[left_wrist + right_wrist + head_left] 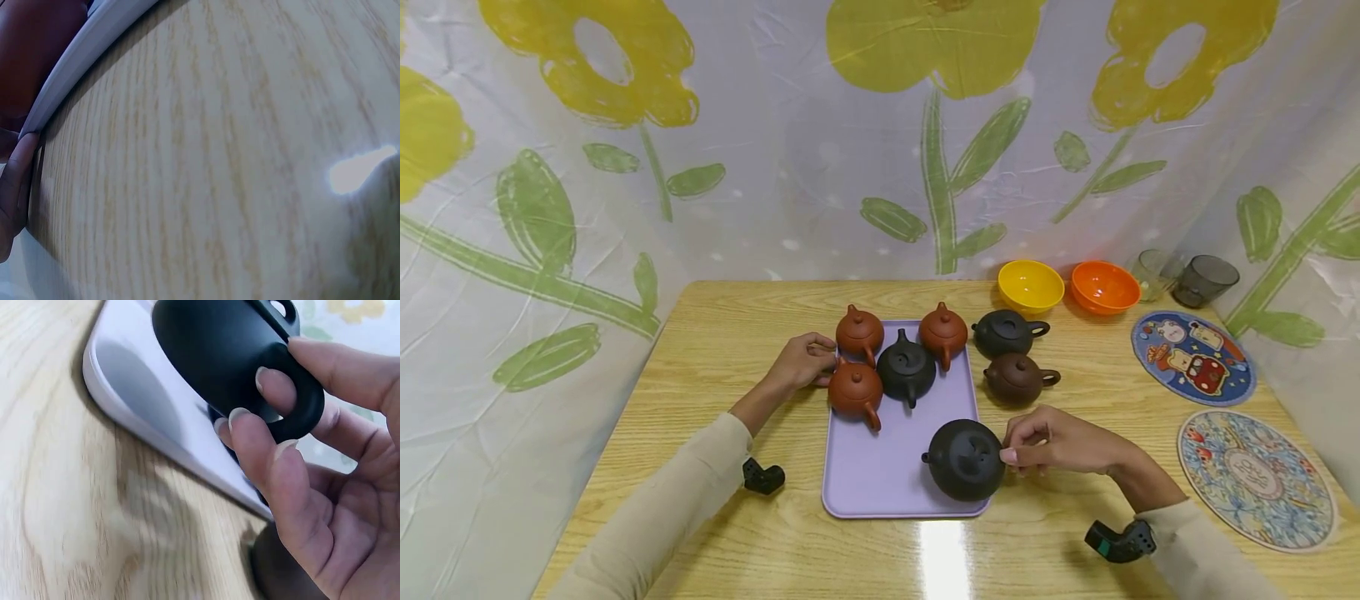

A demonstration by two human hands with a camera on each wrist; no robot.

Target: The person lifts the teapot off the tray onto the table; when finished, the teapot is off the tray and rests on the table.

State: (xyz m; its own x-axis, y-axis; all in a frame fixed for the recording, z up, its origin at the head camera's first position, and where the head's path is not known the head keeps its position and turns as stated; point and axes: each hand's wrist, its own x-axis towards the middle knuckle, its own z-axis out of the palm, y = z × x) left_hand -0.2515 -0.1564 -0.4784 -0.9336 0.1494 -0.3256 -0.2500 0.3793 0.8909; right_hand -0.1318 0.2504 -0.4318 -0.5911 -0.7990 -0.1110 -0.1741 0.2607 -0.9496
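Observation:
My right hand (1063,442) grips a round black teapot (962,471) by its loop handle (309,403), its spout pointing left. The pot is held raised over the near right part of the lilac tray (880,475). At the tray's far left side, my left hand (805,362) pinches the rim (69,69), beside the reddish-brown teapots. On the tray stand a front-left reddish teapot (855,393), a back-left one (859,332), a back-right one (943,331) and a black teapot (906,371) between them.
Right of the tray stand a black teapot (1003,333) and a dark brown teapot (1015,381). Farther back are a yellow bowl (1032,287), an orange bowl (1105,289), a clear glass (1152,275) and a grey glass (1204,282). Two round mats (1195,358) lie at the right.

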